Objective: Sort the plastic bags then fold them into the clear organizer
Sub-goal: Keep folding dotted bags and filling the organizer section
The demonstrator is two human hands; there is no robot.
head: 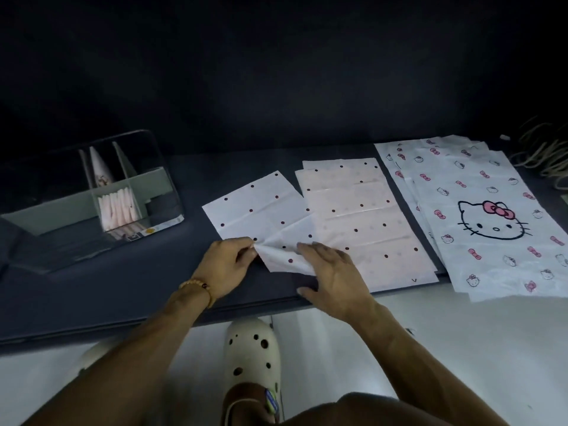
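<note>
Worktop and the items lying on it

The dark worktop [101, 281] carries a clear organizer [92, 192] at the left, with folded bags standing in its compartments. Near the middle lies a single dotted bag [261, 210], its near corner turned up. Just to its right lies a stack of dotted bags [362, 216], flat, the single bag overlapping its left edge. Farther right lies a stack of cat-print bags [479, 210], fanned out and overhanging the worktop's near edge. A bundle of cords [544, 155] lies at the far right.
</note>
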